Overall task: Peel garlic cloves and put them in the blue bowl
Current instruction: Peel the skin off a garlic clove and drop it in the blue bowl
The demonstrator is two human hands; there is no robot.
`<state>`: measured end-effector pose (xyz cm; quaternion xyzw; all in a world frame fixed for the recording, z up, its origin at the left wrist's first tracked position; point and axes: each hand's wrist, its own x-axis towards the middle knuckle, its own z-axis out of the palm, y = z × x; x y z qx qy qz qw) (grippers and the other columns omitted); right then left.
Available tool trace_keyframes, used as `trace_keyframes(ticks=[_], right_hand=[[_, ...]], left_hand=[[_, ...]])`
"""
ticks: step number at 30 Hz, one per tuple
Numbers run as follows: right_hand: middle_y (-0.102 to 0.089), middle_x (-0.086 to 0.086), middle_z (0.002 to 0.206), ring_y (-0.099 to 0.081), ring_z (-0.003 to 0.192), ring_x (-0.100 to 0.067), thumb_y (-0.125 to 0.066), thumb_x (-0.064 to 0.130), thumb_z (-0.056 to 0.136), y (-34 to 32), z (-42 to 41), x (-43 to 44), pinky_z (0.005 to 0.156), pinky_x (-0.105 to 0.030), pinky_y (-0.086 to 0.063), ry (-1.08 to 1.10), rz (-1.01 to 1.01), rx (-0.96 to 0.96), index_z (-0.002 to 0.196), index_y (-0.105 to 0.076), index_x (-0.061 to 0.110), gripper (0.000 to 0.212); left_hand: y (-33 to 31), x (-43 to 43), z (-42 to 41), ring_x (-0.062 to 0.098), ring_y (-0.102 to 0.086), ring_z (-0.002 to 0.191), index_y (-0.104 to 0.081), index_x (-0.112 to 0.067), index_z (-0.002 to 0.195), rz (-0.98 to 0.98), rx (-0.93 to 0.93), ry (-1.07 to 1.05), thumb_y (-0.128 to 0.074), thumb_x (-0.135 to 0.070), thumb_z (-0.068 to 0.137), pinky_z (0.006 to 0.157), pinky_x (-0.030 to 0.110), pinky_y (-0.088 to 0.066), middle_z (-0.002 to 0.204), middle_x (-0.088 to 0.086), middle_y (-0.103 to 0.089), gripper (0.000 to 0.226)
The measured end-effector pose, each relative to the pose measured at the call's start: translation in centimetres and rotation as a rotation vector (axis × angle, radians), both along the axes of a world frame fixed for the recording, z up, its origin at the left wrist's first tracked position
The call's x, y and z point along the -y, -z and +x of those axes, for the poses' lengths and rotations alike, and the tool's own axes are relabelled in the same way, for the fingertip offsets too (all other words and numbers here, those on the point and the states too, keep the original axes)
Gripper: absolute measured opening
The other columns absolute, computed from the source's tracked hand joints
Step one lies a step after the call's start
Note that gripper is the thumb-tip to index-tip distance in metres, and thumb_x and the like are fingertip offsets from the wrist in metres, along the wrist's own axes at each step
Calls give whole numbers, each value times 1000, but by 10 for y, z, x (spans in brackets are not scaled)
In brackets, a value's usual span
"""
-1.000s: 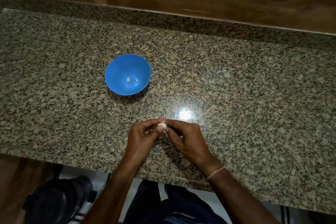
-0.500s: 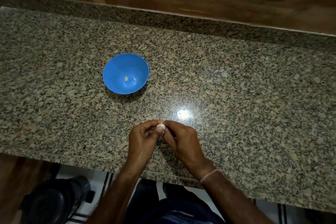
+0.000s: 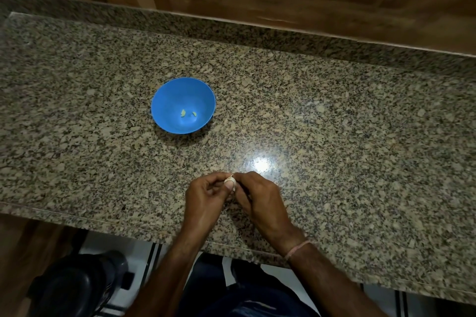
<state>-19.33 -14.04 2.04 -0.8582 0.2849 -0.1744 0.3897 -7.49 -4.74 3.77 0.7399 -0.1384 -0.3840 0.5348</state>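
Observation:
A blue bowl (image 3: 164, 110) stands on the granite counter with two small pale garlic pieces (image 3: 188, 113) at its bottom. Nearer the front edge, my left hand (image 3: 203, 201) and my right hand (image 3: 257, 201) meet fingertip to fingertip. Between them they pinch a small white garlic clove (image 3: 230, 183), which is mostly hidden by the fingers. The hands sit below and to the right of the bowl, apart from it.
The speckled granite counter (image 3: 360, 136) runs across the view, with a raised granite ledge and wooden wall behind. A bright light reflection lies just beyond my hands. A dark round object (image 3: 74, 288) sits on the floor at lower left, below the counter edge.
My hands stay together on the clove with only slight finger shifts. The bowl and its contents have not moved.

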Motion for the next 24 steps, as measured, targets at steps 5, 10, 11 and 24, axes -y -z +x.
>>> trace_keyframes(ticks=[5,10,11,24], right_hand=[[-69,0,97,-64,81,-12,-55,31,105,1,3,-3,69,-33,-55,-19,-10,1,118,-70,17,24],[-72,1,99,-65,84,-11,-60,25,104,1,9,-6,73,-31,-56,-51,-4,-14,118,-70,18,19],[-73,1,100,-66,85,-11,-59,29,104,-1,11,-8,73,-30,-55,-38,4,-14,118,-70,18,20],[-77,9,107,-72,96,-4,-66,21,103,-4,34,-31,80,-31,-59,206,196,124,118,-77,21,19]], left_hand=[[2,-4,3,14,-78,81,-76,-14,105,2,-44,-11,-73,-2,93,70,24,-62,85,0,-80,17],[3,-9,18,15,-78,80,-76,-14,105,12,-61,53,-72,-3,94,70,23,-62,85,0,-80,16],[3,-9,20,13,-78,79,-76,-14,102,13,-50,64,-73,-3,93,68,21,-61,84,-1,-79,15],[13,-16,47,20,-78,90,-76,-17,111,-53,-145,144,-71,-9,96,78,31,-62,96,5,-81,18]])
